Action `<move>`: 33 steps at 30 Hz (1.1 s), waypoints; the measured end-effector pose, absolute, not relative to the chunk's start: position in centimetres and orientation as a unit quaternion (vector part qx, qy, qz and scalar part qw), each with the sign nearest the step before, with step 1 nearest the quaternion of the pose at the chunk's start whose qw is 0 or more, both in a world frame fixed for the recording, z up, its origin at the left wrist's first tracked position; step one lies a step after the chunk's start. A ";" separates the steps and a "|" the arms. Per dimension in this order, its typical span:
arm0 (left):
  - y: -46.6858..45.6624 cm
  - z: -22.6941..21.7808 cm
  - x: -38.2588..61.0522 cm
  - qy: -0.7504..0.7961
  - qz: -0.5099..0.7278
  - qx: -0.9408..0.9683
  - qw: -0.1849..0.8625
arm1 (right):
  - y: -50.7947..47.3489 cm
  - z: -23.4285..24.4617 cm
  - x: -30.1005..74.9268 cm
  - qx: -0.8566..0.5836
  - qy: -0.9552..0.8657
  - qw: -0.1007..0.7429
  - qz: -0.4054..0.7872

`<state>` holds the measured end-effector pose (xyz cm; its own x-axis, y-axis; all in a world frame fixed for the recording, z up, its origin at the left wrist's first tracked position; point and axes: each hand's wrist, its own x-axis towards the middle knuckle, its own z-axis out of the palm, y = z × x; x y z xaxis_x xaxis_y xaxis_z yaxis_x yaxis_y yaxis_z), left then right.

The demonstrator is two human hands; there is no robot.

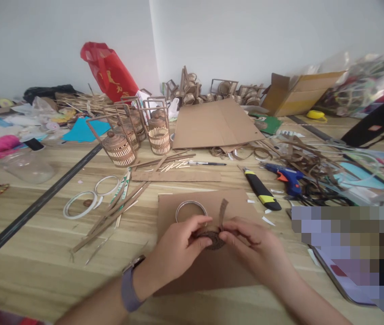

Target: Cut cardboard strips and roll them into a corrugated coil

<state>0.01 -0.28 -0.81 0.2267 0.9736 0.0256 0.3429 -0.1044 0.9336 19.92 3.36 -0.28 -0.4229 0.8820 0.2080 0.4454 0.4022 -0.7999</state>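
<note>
Both hands meet over a brown cardboard sheet [232, 203] lying on the wooden table [43, 253]. My left hand [174, 250] and my right hand [251, 243] pinch a small coil of corrugated cardboard strip [214, 238] between their fingers. The loose end of the strip [223, 212] stands up from the coil. A thin ring of tape [191, 208] lies on the sheet just behind the hands. A watch with a purple strap sits on my left wrist.
A black and yellow utility knife [262, 189] and a blue glue gun [284, 174] lie to the right. Small cardboard lanterns [120, 146] stand behind, with a large cardboard piece [214, 124]. Cardboard strips [110, 216] and tape rings [80, 203] lie left. A long black bar [32, 210] crosses diagonally.
</note>
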 end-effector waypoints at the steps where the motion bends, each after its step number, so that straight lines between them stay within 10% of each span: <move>1: -0.2 -0.8 0.0 0.508 0.385 0.620 0.458 | 3.3 -0.3 19.9 -0.442 -0.759 0.340 0.335; 8: 0.3 -0.3 0.0 0.451 0.421 0.564 0.550 | 3.2 -0.8 19.6 -0.470 -0.709 0.382 0.361; 33: -0.8 -0.1 0.2 0.505 0.214 0.799 0.245 | 3.5 -0.9 20.3 -0.314 -0.848 0.304 0.300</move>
